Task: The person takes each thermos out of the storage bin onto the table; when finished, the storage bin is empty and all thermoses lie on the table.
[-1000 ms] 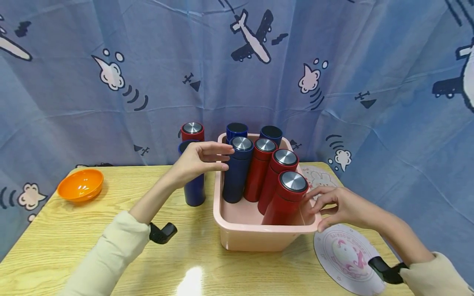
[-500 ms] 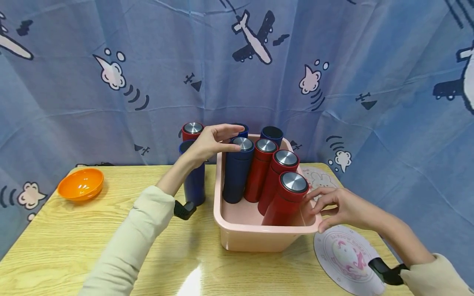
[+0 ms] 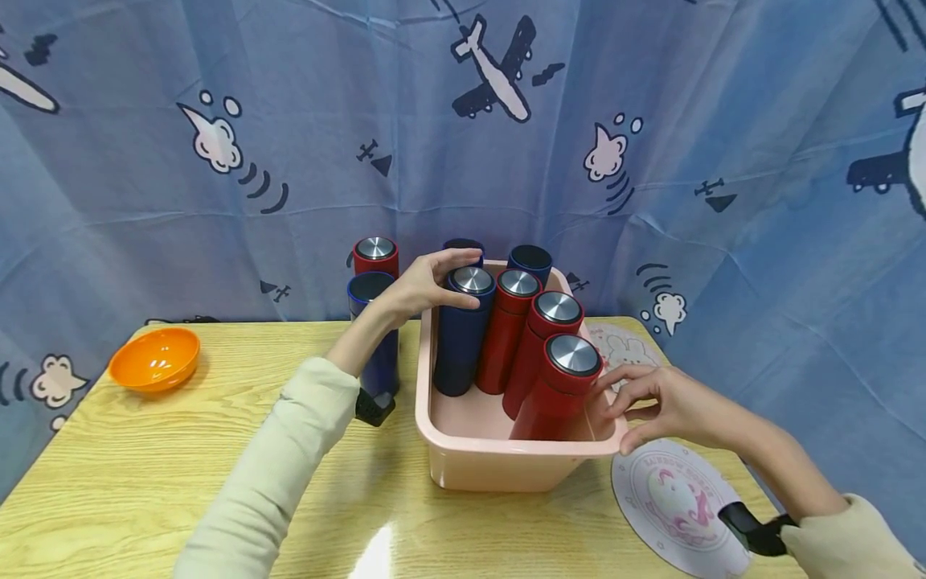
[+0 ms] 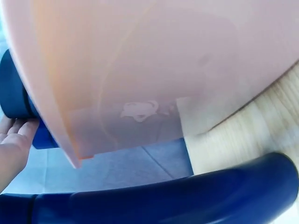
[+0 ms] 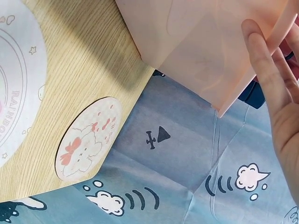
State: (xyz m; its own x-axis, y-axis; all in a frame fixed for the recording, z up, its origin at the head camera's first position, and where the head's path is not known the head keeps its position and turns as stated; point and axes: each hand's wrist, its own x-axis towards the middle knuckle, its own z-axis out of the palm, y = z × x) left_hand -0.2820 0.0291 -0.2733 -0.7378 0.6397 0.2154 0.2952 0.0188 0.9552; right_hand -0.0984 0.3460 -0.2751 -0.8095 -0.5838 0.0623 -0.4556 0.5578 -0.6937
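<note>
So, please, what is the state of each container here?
Pink plastic bin: open on top, rim pinched by right hand
Dark blue silver-lidded cylindrical flask: closed, left hand curled round top
Three red silver-lidded cylindrical flasks: closed, inside bin
Two blue dark-lidded cylindrical flasks: closed, inside bin
Blue dark-lidded cylindrical flask outside bin: closed, upright
Red silver-lidded cylindrical flask outside bin: closed
Round orange bowl: open upward, free

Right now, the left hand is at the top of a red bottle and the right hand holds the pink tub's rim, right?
Not quite: the head view shows the left hand at the top of a dark blue bottle, not red. The right hand does hold the pink tub's rim.
</note>
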